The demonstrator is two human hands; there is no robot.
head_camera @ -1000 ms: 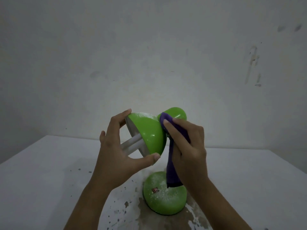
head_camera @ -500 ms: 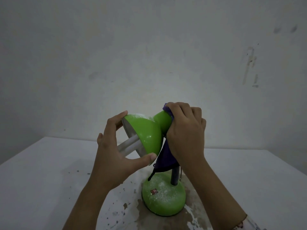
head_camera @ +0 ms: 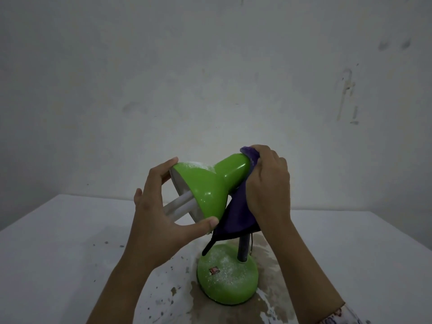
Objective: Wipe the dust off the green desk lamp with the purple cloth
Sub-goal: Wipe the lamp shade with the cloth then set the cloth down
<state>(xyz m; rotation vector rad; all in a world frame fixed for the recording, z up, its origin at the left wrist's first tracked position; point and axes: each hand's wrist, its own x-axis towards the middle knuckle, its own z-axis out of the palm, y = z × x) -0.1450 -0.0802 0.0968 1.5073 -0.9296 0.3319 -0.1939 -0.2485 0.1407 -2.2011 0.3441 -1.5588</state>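
The green desk lamp [head_camera: 208,183] stands on a white table, its shade tilted to the left with a white tube bulb [head_camera: 180,204] sticking out. White dust lies on the shade's top edge and on the round green base [head_camera: 228,274]. My left hand [head_camera: 161,218] grips the shade's rim, fingers on top and thumb under it. My right hand [head_camera: 268,183] presses the purple cloth [head_camera: 233,220] against the back end of the shade's neck. The cloth hangs down below the hand, hiding the upper part of the dark stem [head_camera: 243,251].
The white table [head_camera: 70,242] has a brown stain and dark specks around the lamp's base. A pale, marked wall [head_camera: 210,78] rises right behind the table's far edge.
My right hand has slid the cloth back along the neck, from the shade's dome to its rear end. More green neck now shows. The left hand keeps its hold on the rim.
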